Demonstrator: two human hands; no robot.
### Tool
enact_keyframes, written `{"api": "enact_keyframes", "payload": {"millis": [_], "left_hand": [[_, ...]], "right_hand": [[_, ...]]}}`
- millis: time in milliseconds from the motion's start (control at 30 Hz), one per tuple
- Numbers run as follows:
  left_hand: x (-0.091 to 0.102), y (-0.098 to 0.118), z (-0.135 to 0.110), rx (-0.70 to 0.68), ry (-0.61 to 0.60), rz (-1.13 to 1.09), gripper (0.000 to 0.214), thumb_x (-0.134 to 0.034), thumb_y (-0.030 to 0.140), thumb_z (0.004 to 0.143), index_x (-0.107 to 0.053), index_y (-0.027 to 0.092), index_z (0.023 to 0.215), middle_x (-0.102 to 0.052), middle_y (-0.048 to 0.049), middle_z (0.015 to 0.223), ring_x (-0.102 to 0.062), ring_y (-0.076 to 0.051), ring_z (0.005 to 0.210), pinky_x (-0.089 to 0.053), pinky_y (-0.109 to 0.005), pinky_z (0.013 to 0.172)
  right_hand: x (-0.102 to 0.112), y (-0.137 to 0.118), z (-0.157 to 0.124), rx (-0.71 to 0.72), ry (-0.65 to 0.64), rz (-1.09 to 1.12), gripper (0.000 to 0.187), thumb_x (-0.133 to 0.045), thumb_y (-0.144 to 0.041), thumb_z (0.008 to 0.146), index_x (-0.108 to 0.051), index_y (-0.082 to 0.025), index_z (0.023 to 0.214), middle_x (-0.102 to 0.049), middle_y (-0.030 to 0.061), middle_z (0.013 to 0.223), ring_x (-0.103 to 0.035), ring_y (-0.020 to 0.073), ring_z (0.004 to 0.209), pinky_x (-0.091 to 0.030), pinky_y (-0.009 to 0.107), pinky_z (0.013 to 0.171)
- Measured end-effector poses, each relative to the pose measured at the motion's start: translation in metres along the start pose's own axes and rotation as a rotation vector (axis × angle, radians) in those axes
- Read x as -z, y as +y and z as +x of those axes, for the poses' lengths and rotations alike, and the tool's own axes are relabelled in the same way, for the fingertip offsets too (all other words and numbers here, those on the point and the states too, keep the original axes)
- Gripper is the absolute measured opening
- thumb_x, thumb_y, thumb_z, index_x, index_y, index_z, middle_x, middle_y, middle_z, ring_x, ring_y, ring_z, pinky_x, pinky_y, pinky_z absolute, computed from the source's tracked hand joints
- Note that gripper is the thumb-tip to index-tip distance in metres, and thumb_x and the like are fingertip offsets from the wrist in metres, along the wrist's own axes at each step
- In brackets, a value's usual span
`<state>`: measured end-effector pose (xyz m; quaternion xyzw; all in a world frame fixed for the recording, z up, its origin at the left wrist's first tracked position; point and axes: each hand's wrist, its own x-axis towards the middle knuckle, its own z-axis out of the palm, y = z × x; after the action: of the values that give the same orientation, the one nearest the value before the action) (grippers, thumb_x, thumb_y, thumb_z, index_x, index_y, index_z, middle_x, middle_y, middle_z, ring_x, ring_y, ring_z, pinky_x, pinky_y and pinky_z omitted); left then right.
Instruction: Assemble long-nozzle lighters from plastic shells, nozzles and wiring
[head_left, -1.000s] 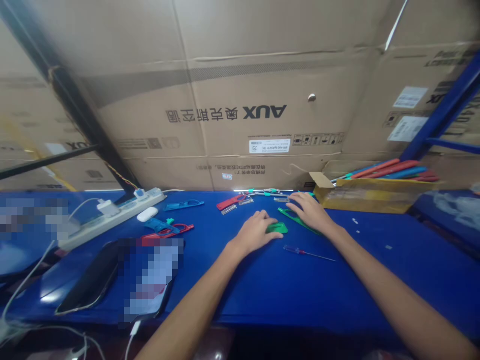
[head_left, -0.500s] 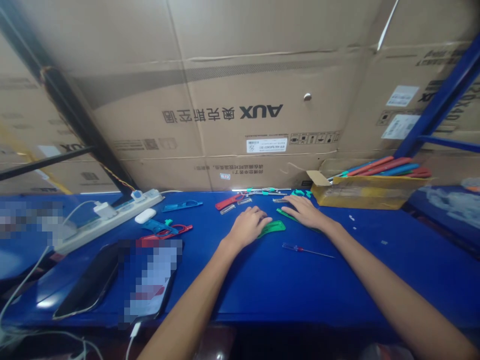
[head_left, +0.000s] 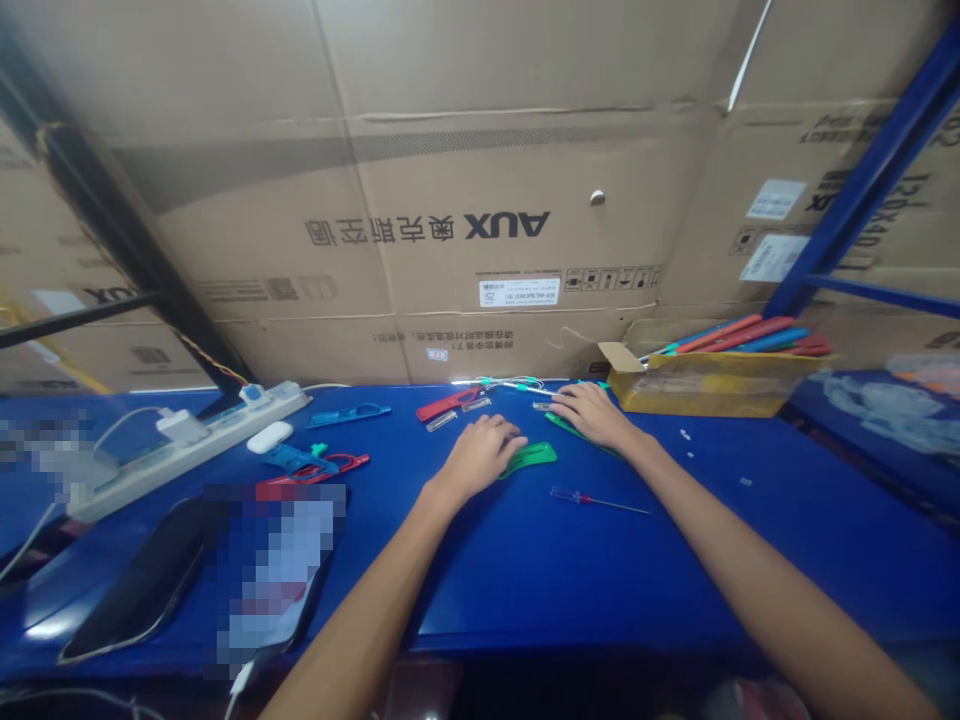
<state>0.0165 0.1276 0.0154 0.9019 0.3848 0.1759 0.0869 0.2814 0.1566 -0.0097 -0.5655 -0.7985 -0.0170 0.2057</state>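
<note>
My left hand rests low on the blue table with bent fingers around one end of a green plastic handle piece, whose other end shows beside the thumb. Its grip underneath is partly hidden. My right hand is stretched forward with fingers apart, above a second green piece that it partly covers. Close to its fingertips lies a small metal strip. A screwdriver with a clear handle lies between my forearms.
A yellow-taped carton holds red and blue handles. Red piece, metal strips and blue pieces lie at the back and left. A power strip, white earbud case and phone stand left. Cardboard walls the back.
The whole view has shifted, so things appear farther left. My right hand has edged slightly forward, covering more of the teal clips behind it. My left hand stays at the green piece.
</note>
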Motion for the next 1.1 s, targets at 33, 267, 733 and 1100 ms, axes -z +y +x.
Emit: {"api": "enact_keyframes", "payload": {"millis": [33,267,733,1100], "left_hand": [[0.0,-0.001,0.0,-0.006,0.004,-0.002,0.035,-0.046,0.039,0.104,-0.072,0.018,0.113,-0.072,-0.0086,0.115,-0.063,-0.025,0.106,-0.048,-0.038,0.095],[0.002,0.002,0.002,-0.048,0.083,-0.027,0.028,-0.054,0.04,0.101,-0.073,0.02,0.108,-0.074,-0.0062,0.113,-0.06,-0.025,0.107,-0.043,-0.041,0.099],[0.006,0.0,0.004,-0.005,0.515,-0.049,0.052,-0.055,0.032,0.1,-0.041,0.019,0.148,-0.049,-0.016,0.147,-0.047,-0.029,0.134,-0.042,-0.042,0.107],[0.024,0.006,0.005,0.075,0.659,-0.753,0.028,-0.061,0.042,0.096,-0.076,0.021,0.107,-0.077,-0.0067,0.109,-0.066,-0.022,0.097,-0.05,-0.04,0.095]], "right_hand": [[0.003,-0.001,-0.002,0.01,0.012,0.007,0.037,-0.047,-0.044,0.1,-0.077,-0.023,0.104,-0.071,0.0115,0.121,-0.06,0.0297,0.116,-0.041,0.049,0.106],[0.014,-0.013,-0.006,0.01,0.194,0.154,0.028,-0.056,-0.042,0.097,-0.074,-0.021,0.095,-0.069,0.0096,0.103,-0.064,0.0254,0.101,-0.05,0.04,0.093],[0.056,-0.077,-0.026,0.21,0.681,0.271,0.02,-0.058,-0.033,0.099,-0.077,-0.026,0.1,-0.07,0.0087,0.103,-0.068,0.0239,0.095,-0.056,0.042,0.09],[0.025,-0.103,-0.026,0.079,0.429,0.694,0.054,-0.065,-0.039,0.094,-0.051,-0.028,0.144,-0.063,0.0113,0.14,-0.068,0.0277,0.117,-0.062,0.044,0.089]]}}
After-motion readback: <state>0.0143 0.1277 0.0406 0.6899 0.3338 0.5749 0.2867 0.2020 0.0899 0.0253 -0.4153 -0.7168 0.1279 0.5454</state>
